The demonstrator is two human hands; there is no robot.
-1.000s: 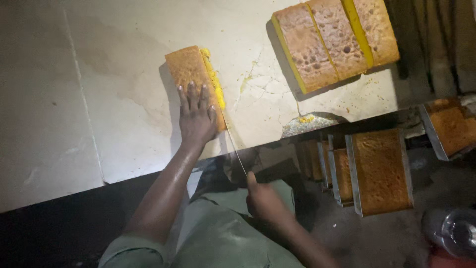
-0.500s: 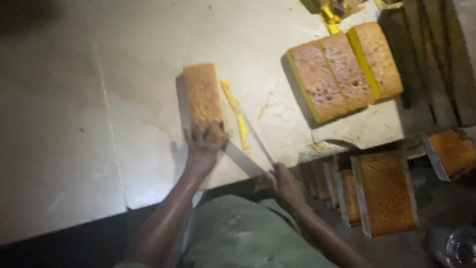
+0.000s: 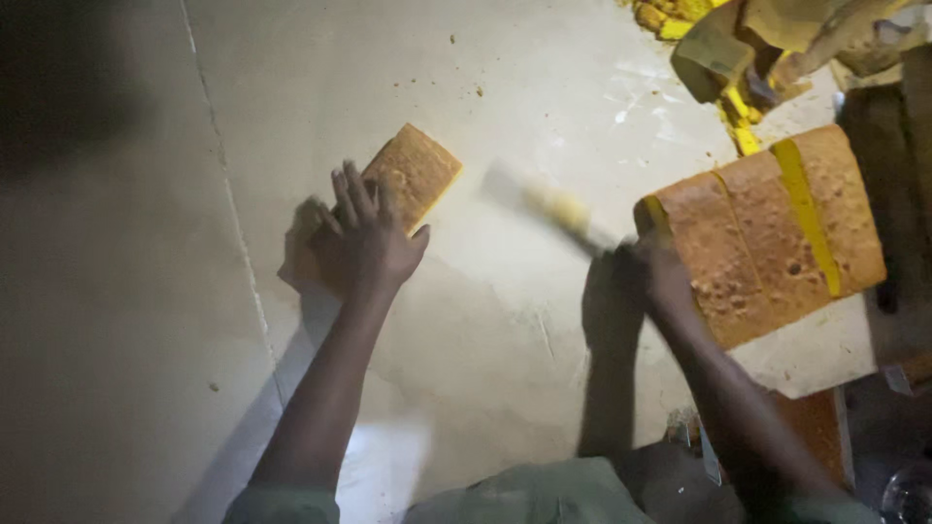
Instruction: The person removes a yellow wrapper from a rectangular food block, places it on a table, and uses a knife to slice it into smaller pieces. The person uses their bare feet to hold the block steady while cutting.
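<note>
The left hand (image 3: 364, 243), which a second ago pressed the near end of the upright cake slab (image 3: 413, 173), now lies spread over it, and the slab sits turned at a slant on the bench (image 3: 146, 320). The right hand (image 3: 652, 277) has come up from below the bench edge to beside the big cake block (image 3: 757, 238), with the knife (image 3: 549, 207) now blurred, pointing far-left. The cut yellow strip no longer shows beside the slab.

Left hand (image 3: 364, 243) flat on cake slab (image 3: 413, 175); right hand (image 3: 655, 277) gripping blurred knife (image 3: 553, 209) beside larger cake block (image 3: 767, 233).
</note>
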